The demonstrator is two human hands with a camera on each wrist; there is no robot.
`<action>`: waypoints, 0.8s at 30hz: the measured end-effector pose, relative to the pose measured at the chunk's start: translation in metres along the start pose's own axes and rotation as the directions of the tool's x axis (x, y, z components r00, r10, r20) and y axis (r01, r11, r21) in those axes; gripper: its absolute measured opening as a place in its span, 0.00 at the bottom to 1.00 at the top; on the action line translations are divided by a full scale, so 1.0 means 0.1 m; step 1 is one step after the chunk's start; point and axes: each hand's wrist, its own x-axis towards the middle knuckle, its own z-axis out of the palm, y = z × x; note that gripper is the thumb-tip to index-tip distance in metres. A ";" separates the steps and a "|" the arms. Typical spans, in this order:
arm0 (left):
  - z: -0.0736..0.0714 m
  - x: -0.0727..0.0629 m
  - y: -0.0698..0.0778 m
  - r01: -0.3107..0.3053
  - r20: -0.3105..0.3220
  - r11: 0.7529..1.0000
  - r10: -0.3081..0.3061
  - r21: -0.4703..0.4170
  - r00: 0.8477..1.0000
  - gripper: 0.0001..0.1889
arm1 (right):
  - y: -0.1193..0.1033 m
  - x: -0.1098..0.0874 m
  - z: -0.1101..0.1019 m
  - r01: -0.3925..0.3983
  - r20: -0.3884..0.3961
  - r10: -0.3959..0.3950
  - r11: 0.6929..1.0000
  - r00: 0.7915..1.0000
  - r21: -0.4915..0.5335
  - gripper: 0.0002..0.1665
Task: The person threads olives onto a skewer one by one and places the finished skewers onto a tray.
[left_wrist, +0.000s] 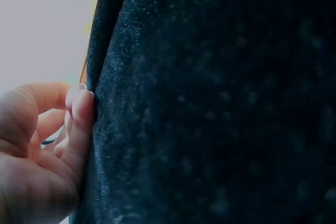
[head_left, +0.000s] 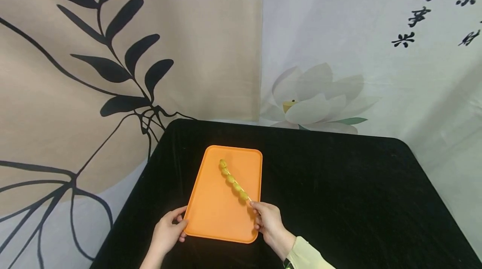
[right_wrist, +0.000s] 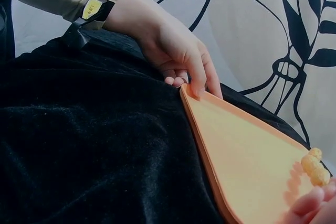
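Note:
An orange tray [head_left: 216, 202] lies on the black cloth of the table. My left hand [head_left: 169, 229] grips its near left corner, with the thumb over the rim; the right wrist view shows this hand [right_wrist: 170, 45] from the side. Between the thumb and fingers of my right hand [head_left: 270, 224] is the bare end of a skewer [head_left: 230, 179] threaded with several yellow-green round pieces. The skewer slants over the tray, its tip toward the far left. In the right wrist view, the skewer's pieces [right_wrist: 315, 169] show above their shadow on the tray.
The black cloth [head_left: 339, 193] covers the table and stretches off to the right of the tray. Behind stand fabric hangings [head_left: 218, 51] printed with dark leaves, a white flower and written characters. Dark cloth fills most of the left wrist view.

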 end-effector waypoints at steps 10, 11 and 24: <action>-0.01 0.01 -0.06 0.000 -0.005 0.997 0.000 -0.082 1.000 0.20 | -0.01 -0.03 0.01 -0.013 0.014 0.013 1.000 1.000 0.021 0.07; -0.01 0.01 -0.06 -0.006 -0.003 0.996 0.005 -0.087 1.000 0.20 | -0.01 -0.04 0.02 -0.019 0.016 0.018 0.999 1.000 0.027 0.07; -0.01 -0.02 -0.08 -0.004 -0.017 0.997 0.003 -0.074 1.000 0.20 | -0.05 -0.02 0.20 -0.009 0.059 0.009 1.000 0.998 0.000 0.08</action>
